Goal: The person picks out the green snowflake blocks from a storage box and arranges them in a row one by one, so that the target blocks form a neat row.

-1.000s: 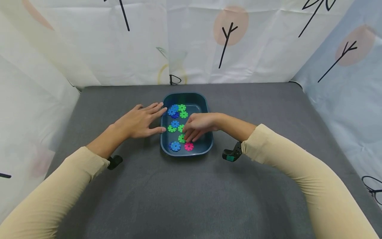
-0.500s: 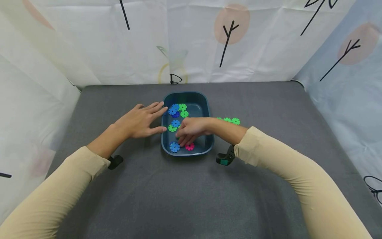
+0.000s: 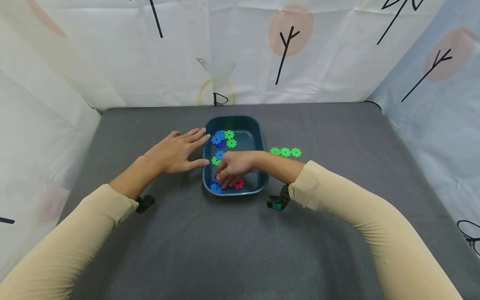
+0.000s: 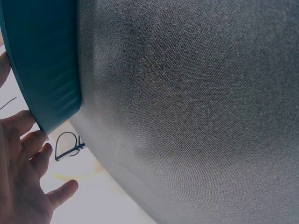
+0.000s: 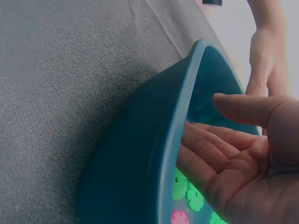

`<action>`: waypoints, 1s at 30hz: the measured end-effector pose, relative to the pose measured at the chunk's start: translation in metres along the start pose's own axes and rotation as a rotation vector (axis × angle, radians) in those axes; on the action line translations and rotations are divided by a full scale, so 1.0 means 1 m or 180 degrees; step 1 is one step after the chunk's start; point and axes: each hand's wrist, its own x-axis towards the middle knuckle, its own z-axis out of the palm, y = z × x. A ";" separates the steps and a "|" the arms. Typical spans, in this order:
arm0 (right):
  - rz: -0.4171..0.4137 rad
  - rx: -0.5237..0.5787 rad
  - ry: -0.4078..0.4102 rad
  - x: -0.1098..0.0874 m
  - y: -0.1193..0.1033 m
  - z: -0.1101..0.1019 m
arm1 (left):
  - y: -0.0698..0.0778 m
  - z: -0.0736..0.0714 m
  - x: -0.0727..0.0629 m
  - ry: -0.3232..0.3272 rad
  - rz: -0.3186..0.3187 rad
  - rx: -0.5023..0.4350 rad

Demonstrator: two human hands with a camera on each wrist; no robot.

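Observation:
A dark teal plastic tray (image 3: 248,139) holds several flower-edged discs. My left hand (image 3: 178,152) rests its straight fingers on the tray's left rim, also seen with the tray wall (image 4: 46,56) in the left wrist view. Inside the tray, my right hand (image 3: 238,164) reaches its fingers down beside blue discs (image 3: 216,188) at the near left corner. A pink disc (image 3: 239,183) lies by its fingertips. In the right wrist view the thumb stands apart from the fingers, and green discs (image 5: 195,198) show below the hand. Whether the fingertips touch a disc is hidden.
Three green discs (image 3: 286,152) lie in a row on the grey table (image 3: 240,241), right of the tray. More blue discs (image 3: 216,139) and green discs (image 3: 231,143) lie in the tray's far left part. A patterned curtain (image 3: 240,50) stands behind the table.
My right hand has moved left and nearer within the tray, to the blue discs, which have shifted slightly left. The row of green discs has come out from behind my forearm. My left hand stays put.

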 end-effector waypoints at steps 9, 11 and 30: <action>-0.0054 -0.0039 -0.0150 0.005 -0.001 0.006 | 0.000 0.000 -0.001 -0.0043 0.0009 0.0023; -0.0052 -0.0054 -0.0159 0.007 -0.001 0.007 | 0.000 -0.001 -0.001 -0.0038 0.0028 0.0022; -0.0094 -0.0530 -0.0014 0.004 -0.001 0.008 | -0.001 0.001 -0.003 -0.0002 -0.0001 0.0006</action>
